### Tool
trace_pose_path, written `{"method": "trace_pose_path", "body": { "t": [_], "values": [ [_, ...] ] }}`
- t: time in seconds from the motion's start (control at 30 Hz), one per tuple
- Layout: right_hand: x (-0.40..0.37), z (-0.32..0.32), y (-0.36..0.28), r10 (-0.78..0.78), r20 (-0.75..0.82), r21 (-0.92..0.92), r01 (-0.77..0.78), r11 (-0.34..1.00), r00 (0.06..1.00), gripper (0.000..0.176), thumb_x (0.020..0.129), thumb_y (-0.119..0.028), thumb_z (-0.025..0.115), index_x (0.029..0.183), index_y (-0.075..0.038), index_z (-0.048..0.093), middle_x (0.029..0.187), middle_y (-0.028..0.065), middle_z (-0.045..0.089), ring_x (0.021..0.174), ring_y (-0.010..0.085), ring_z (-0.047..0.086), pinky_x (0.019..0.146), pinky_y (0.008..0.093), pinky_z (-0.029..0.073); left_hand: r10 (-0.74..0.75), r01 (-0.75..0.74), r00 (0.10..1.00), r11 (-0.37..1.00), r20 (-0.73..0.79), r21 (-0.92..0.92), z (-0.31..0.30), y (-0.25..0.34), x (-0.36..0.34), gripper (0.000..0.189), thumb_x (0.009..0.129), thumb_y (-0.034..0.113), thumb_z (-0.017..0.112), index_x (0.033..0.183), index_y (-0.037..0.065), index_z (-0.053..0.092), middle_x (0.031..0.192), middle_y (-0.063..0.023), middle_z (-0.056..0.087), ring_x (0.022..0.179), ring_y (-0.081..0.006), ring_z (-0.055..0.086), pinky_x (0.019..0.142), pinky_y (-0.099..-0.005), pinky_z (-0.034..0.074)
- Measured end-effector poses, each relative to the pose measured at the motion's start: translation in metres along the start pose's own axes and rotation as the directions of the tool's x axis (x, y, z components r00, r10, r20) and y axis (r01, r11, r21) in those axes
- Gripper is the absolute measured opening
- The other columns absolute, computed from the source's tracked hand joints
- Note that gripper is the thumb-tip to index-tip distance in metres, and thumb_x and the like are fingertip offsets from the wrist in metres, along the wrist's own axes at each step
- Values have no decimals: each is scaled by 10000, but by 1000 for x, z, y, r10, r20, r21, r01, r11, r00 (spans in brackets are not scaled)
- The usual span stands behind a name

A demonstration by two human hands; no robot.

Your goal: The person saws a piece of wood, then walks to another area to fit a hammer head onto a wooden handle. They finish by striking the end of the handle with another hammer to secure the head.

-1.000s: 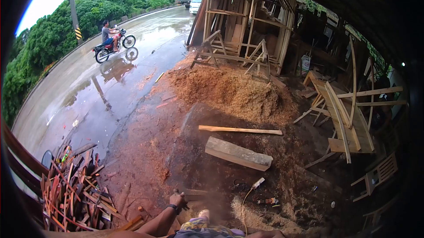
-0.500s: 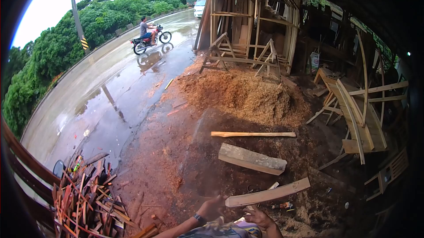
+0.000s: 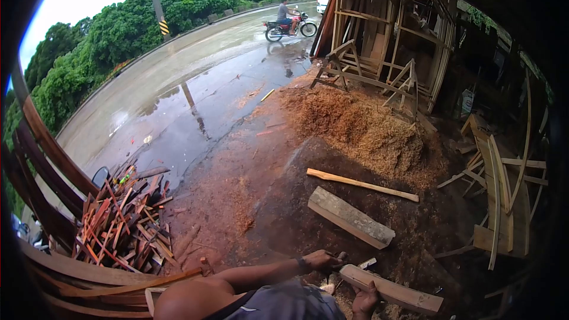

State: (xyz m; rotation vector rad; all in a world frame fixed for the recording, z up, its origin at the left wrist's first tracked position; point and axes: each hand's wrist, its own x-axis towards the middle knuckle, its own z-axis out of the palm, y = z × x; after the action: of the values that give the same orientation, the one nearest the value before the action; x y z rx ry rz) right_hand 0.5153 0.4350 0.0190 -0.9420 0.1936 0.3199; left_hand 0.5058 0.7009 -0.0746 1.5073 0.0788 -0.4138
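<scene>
A short, thick wooden board [image 3: 394, 290] lies slantwise at the bottom right. My right hand [image 3: 365, 299] grips its near edge, with the thumb up on the board's face. Just off the board's left end is my left hand [image 3: 323, 260], its fingers curled together; whatever they may hold is too small to make out. A dark band circles that wrist. Beyond the hands, a thick grey-brown plank [image 3: 351, 216] rests on the dirt, and a thin pale stick [image 3: 363, 185] lies past it.
A sawdust heap [image 3: 379, 133] and a wooden sawhorse [image 3: 367, 77] stand ahead. Scrap wood [image 3: 121, 219] is piled at left, beside curved boards [image 3: 89, 269]. Leaning lumber [image 3: 498, 189] is at right. A person on a motorcycle [image 3: 289, 26] is on the wet road.
The view has swung left and tilted. My right hand has closed on the board, which now slants down to the right. My left arm reaches farther across. The motorcycle has moved right along the road.
</scene>
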Motion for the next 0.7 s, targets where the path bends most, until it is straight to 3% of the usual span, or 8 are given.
{"method": "trace_pose_path", "body": {
  "t": [0.07,0.13,0.27,0.33,0.47,0.53,0.6,0.7],
  "values": [
    [13,-19,-9,-21,-7,-22,21,1000,1000,620,887,-306,771,1385,-45,511,1343,179,591,1250,379,601,960,571,583,-88,84,996,990,29,115,10,36,1,459,1039,311,629,1356,-20,640,1139,-119,718,941,-182,713,793,-359,614],
    [25,-35,-18,-66,-17,-66,64,996,998,636,885,-270,783,1395,-21,495,1331,182,602,1224,375,619,965,560,583,-296,294,955,938,13,-182,22,62,2,467,1033,307,636,1369,-17,628,1265,-133,686,1045,-213,712,869,-348,616],
    [41,-35,-49,-59,15,-45,59,997,998,586,903,-234,765,1379,-8,509,1330,182,605,1214,369,628,964,539,587,-325,283,942,905,-87,-317,38,112,0,462,1037,298,625,1382,-10,614,1308,-144,665,1084,-253,712,874,-362,622],
    [57,-44,-56,-72,102,-67,79,995,992,538,916,-208,746,1363,-6,526,1343,186,599,1230,365,621,974,536,585,-188,184,951,982,-247,-37,34,90,16,525,1025,312,647,1425,-15,556,1288,-154,665,1089,-248,705,864,-353,613],
    [61,-30,-75,-116,136,-33,121,992,984,504,921,-199,741,1356,-35,548,1338,151,613,1237,312,615,988,494,557,-343,197,821,921,-457,-337,44,124,22,726,959,330,745,1473,-58,410,1194,-162,639,946,-214,668,809,-347,566],
    [70,-31,-75,-236,225,-32,250,968,945,465,913,-151,749,1329,-43,571,1333,135,622,1244,281,603,1041,448,510,-256,209,808,967,-532,-147,19,48,55,705,955,327,746,1476,-12,413,1296,-177,613,989,-275,692,821,-375,574],
    [73,-31,-73,-291,141,-274,320,907,946,361,893,-74,773,1217,-10,629,1203,110,684,1128,221,632,990,367,494,-405,226,806,885,-432,-407,40,109,47,624,987,302,698,1477,20,433,1334,-155,610,998,-311,700,836,-414,581],
    [73,-21,-83,-203,148,-168,227,959,968,335,913,-90,771,1211,1,650,1198,90,684,1117,188,634,961,340,511,-419,304,898,812,-135,-497,51,131,46,480,1056,336,575,1351,-43,562,1179,-181,699,922,-291,725,823,-407,594]
  ]
}}
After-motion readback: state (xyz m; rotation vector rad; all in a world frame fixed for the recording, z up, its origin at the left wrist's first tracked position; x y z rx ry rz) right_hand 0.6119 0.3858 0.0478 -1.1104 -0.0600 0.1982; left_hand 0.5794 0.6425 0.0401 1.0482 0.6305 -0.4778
